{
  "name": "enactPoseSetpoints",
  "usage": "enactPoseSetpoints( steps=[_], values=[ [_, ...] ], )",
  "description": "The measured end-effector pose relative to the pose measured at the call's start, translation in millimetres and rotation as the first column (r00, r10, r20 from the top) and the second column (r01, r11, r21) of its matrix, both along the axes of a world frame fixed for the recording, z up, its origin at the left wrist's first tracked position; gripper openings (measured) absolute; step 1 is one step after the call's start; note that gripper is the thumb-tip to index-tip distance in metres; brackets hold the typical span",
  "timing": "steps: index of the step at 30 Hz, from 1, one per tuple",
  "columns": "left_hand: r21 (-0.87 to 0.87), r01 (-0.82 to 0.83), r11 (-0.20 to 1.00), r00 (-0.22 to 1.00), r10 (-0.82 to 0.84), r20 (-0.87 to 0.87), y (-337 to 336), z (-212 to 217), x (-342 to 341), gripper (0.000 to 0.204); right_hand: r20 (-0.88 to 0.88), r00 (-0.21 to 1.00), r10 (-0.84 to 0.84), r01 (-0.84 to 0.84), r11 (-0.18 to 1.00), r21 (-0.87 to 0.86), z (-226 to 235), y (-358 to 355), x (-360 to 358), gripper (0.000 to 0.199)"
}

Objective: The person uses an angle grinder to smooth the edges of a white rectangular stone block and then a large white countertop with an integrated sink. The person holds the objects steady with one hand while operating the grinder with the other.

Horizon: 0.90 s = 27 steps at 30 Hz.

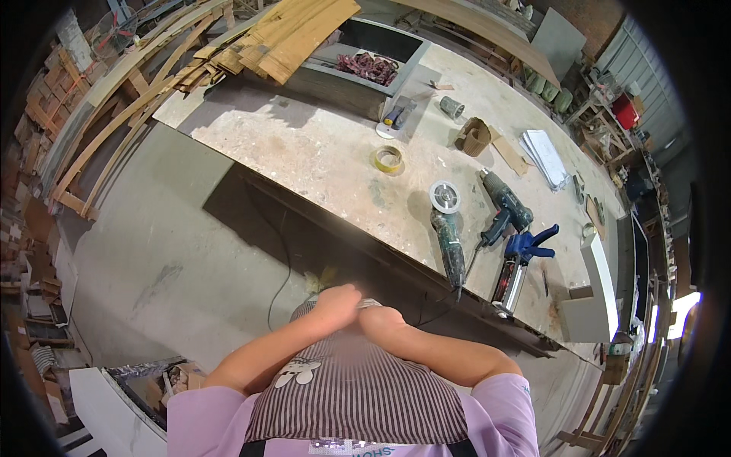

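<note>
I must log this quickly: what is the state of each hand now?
Left hand: fingers curled, pressed against the right hand; anything held cannot be told.
Right hand: closed; contents cannot be told.

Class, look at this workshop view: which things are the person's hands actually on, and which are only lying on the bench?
In hand:
left hand and right hand, together at the striped apron, fingers blurred

Lying about on the bench:
tape roll
angle grinder
heat gun
caulking gun
sheets

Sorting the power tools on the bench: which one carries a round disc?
The angle grinder, leftmost of the three; the heat gun and blue-handled caulking gun have none.
</note>
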<state>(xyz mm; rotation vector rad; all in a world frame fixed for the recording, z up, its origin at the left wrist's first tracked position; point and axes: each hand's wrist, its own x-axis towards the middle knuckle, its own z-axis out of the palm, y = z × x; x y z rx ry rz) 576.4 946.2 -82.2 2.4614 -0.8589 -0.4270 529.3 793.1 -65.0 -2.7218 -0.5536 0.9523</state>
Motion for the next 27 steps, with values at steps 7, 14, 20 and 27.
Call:
enactPoseSetpoints(
  steps=[7,14,20,27],
  values=[
    [-0.032,-0.012,0.999,1.000,0.012,0.002,14.0,4.0,5.5,0.008,0.255,0.951,-0.174,0.101,0.956,0.277,31.4,-18.3,-22.3,0.013],
    [-0.029,-0.003,1.000,1.000,0.003,-0.004,25.1,4.1,17.1,0.008,0.112,0.835,-0.539,0.363,0.692,0.624,43.4,-26.5,-26.7,0.011],
    [-0.002,0.056,0.998,0.998,-0.056,-0.033,28.2,4.3,27.6,0.010,-0.242,0.661,-0.711,0.597,0.301,0.744,29.7,-29.0,-32.2,0.012],
    [-0.289,0.096,0.953,0.766,-0.256,-0.590,66.8,-21.4,75.0,0.032,-0.659,0.385,-0.647,0.649,-0.318,0.691,59.5,-15.7,-5.3,0.008]
  ],
)
